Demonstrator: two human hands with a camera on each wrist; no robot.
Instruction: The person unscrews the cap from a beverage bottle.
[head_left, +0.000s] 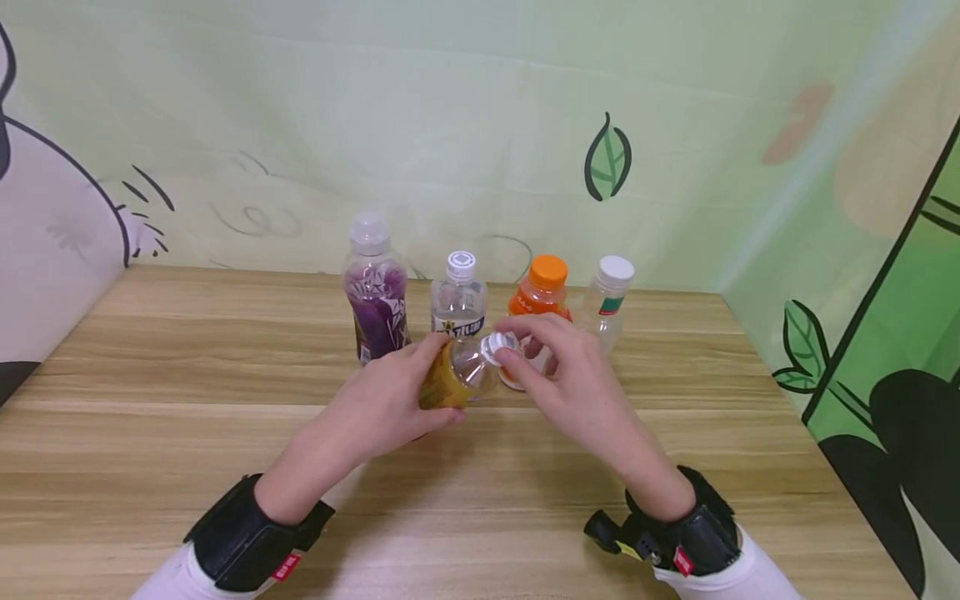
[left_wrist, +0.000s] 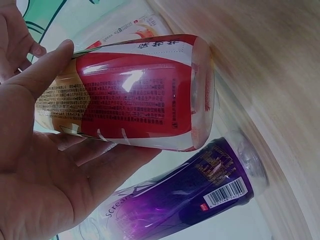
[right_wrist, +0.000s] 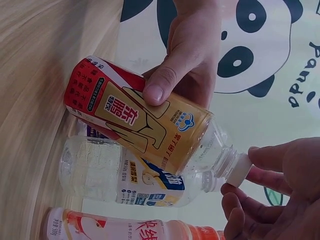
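Note:
My left hand (head_left: 382, 392) grips a clear plastic bottle with a gold and red label (right_wrist: 145, 117) around its body. The bottle tilts above the table, neck pointing right. At that neck, the thumb and fingers of my right hand (head_left: 577, 379) pinch the white cap (right_wrist: 239, 170). The cap sits on the mouth; whether it is loose cannot be seen. In the left wrist view the red back of the label faces the camera, with the left thumb on one side and fingers on the other. The liquid level is hidden by the label.
Behind the hands stand a purple-labelled bottle (head_left: 377, 304), a clear bottle with a white cap (head_left: 459, 298), an orange-capped bottle (head_left: 546, 287) and a white-capped clear bottle (head_left: 612, 287). They form a row on the wooden table (head_left: 187, 400), before a printed cloth backdrop (head_left: 450, 125).

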